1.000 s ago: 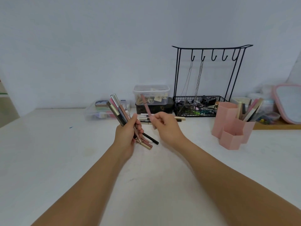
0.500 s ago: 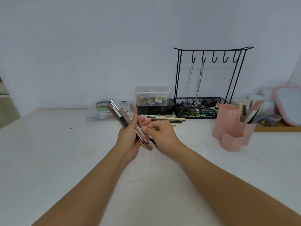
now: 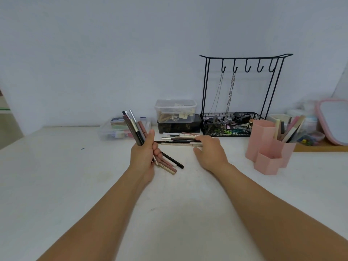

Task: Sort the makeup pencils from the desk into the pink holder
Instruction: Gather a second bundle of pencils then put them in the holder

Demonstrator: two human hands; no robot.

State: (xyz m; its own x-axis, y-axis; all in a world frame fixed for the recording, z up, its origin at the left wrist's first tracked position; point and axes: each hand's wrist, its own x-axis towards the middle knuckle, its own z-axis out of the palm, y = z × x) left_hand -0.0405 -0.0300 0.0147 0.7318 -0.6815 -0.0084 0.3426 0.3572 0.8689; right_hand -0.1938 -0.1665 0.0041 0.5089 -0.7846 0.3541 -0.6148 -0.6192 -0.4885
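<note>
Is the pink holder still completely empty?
No, the pink holder already has several pencils standing in its rear right compartment.

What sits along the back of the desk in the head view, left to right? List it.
Low clear box → clear tub stacked on a dark box → black wire hook stand → pink holder → pink-rimmed mirror.

Single head-worn view, wide angle

It looks forward and down along both forearms to the hands (image 3: pixel 177 153) over the surface (image 3: pixel 56 176), near at hand, the wall beyond them.
</note>
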